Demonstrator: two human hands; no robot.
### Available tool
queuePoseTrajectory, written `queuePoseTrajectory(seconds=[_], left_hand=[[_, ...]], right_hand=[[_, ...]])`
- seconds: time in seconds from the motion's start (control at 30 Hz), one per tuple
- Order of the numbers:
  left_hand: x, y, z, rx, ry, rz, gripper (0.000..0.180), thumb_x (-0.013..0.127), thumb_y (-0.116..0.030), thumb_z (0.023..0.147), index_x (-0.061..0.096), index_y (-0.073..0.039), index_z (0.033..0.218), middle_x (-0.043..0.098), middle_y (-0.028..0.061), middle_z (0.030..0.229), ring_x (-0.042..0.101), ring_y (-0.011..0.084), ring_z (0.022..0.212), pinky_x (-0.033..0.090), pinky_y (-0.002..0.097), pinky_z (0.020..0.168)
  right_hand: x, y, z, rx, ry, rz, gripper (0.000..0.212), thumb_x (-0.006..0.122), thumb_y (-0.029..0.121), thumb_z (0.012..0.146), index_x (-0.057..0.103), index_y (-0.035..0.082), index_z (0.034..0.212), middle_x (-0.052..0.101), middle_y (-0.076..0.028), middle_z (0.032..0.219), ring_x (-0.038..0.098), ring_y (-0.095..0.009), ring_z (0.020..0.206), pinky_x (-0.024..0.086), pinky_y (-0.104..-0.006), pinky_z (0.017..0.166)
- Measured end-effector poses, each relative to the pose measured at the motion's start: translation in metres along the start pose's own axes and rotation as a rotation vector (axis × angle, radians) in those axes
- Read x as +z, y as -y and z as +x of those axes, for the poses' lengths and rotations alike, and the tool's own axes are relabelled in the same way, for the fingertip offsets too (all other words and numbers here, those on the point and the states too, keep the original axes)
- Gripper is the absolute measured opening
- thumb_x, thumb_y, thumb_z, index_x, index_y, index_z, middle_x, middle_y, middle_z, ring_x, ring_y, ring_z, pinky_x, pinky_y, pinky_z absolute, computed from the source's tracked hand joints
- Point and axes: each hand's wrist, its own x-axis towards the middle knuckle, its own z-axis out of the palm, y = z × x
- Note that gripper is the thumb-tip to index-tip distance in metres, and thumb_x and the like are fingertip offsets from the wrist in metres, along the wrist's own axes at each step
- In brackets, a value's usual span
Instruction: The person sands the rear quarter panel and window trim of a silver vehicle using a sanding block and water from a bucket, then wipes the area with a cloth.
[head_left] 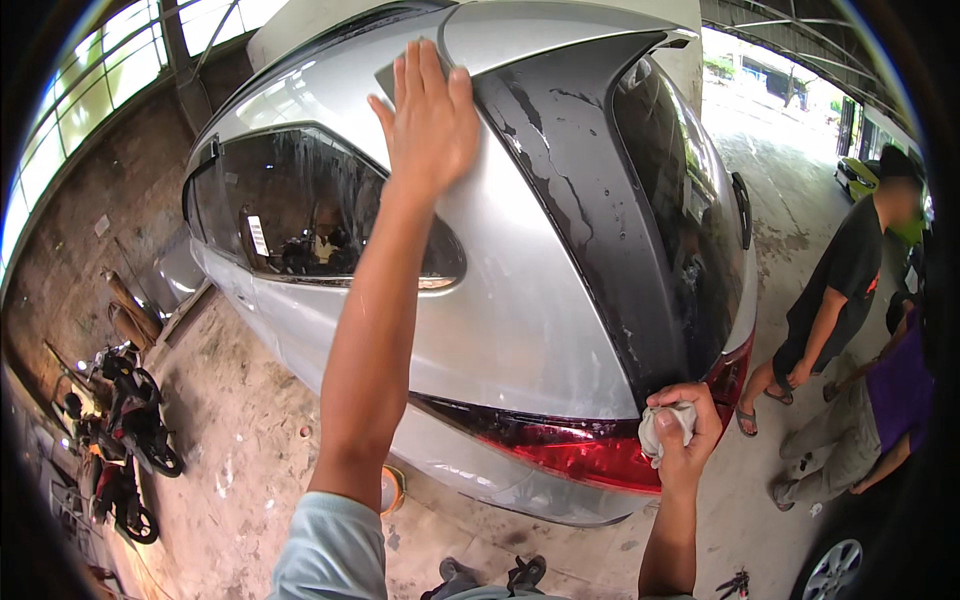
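Observation:
My left hand (430, 140) lies flat with fingers stretched on the silver car's (510, 330) rear upper side, near the roof edge. Under its fingers a thin dark grey sheet (385, 77) shows at one corner; the rest is covered. My right hand (692, 440) is closed round a crumpled whitish cloth (662, 430), by the red tail light (565, 450) at the car's rear corner. Between the hands runs a matt dark grey pillar panel (570, 160) with wet-looking patches. Left of my forearm is the dark side window (300, 205).
Two people, one in black (835, 270) and one in purple (895, 385), stand at the right. Motorbikes (125, 430) are parked at the left. A round orange-rimmed container (393, 490) sits on the floor beside the car. A dark car's wheel (835, 570) shows at lower right.

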Motion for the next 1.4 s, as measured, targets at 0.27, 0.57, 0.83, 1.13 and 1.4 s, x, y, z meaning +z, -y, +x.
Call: queuePoseTrajectory(seconds=[0.27,0.57,0.83,1.13,1.4], left_hand=[[-0.003,0.021,0.000,0.171,-0.017,0.073,0.059,0.023,-0.038,0.099,0.021,-0.006,0.148,0.022,0.0151,0.154,0.017,0.0337,0.143,0.005,0.0575,0.113],[-0.008,0.053,-0.008,0.088,-0.059,0.058,0.057,0.026,-0.034,0.099,0.026,0.000,0.145,0.025,0.0185,0.152,0.021,0.0347,0.142,0.007,0.0633,0.111],[0.011,-0.043,-0.126,0.117,-0.061,0.008,0.062,0.033,-0.031,0.098,0.015,-0.001,0.150,0.019,0.0202,0.154,0.016,0.0380,0.143,-0.002,0.0594,0.112],[0.001,-0.067,-0.147,-0.053,0.012,-0.049,0.066,0.034,-0.035,0.097,0.017,0.001,0.149,0.017,0.0214,0.155,0.008,0.0370,0.145,-0.010,0.0596,0.109],[0.009,-0.066,-0.145,-0.015,0.016,-0.036,0.060,0.031,-0.023,0.097,0.014,-0.002,0.150,0.015,0.0184,0.156,0.011,0.0382,0.144,-0.007,0.0614,0.109]], right_hand=[[-0.002,-0.003,0.001,-0.004,0.020,0.037,0.022,0.065,0.019,0.080,0.057,-0.001,0.087,0.062,-0.011,0.080,0.061,-0.016,0.074,0.048,-0.0277,0.069],[-0.005,0.004,0.004,0.013,0.006,0.007,0.023,0.065,0.020,0.081,0.057,-0.001,0.086,0.063,-0.010,0.079,0.061,-0.015,0.072,0.048,-0.0266,0.068],[-0.002,-0.002,0.004,-0.003,-0.008,-0.035,0.020,0.064,0.017,0.080,0.058,-0.001,0.085,0.063,-0.010,0.081,0.060,-0.014,0.073,0.046,-0.0259,0.068],[0.008,0.004,-0.001,-0.030,0.031,-0.050,0.015,0.064,0.011,0.079,0.058,0.000,0.088,0.063,-0.010,0.082,0.060,-0.015,0.075,0.046,-0.0261,0.070],[-0.004,-0.002,-0.001,-0.024,0.040,-0.052,0.017,0.064,0.014,0.080,0.057,0.000,0.089,0.063,-0.011,0.083,0.060,-0.015,0.075,0.046,-0.0263,0.070]])
